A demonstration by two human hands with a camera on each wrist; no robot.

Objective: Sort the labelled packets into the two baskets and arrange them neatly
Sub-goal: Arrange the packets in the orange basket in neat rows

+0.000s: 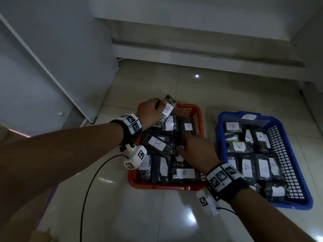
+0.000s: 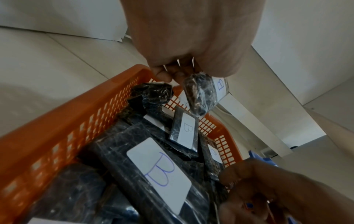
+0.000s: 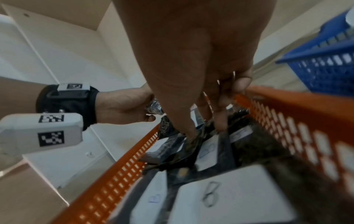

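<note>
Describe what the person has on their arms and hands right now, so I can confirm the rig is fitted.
Both forearms are bare, with no sleeves or gloves. Each wrist carries a black strap topped with white square-code tags. A white camera block with black coded markers hangs under each wrist, and a thin black cable trails from it.

Two baskets stand side by side on the floor [image 1: 174, 215], with a narrow gap between them. The left basket [image 1: 190, 110] holds the packets marked B [image 1: 157, 143], lying flat and partly over each other. The right basket [image 1: 297, 172] holds the packets marked A [image 1: 246, 167], in rows. Above the far left corner of the left basket, the left hand [image 1: 148, 110] holds one B packet [image 1: 168, 109] clear of the pile. The right hand [image 1: 195, 149] is over the middle of the same basket, its fingers down among the packets. A cable [image 1: 87, 189] lies on the floor to the left of this basket.
</note>
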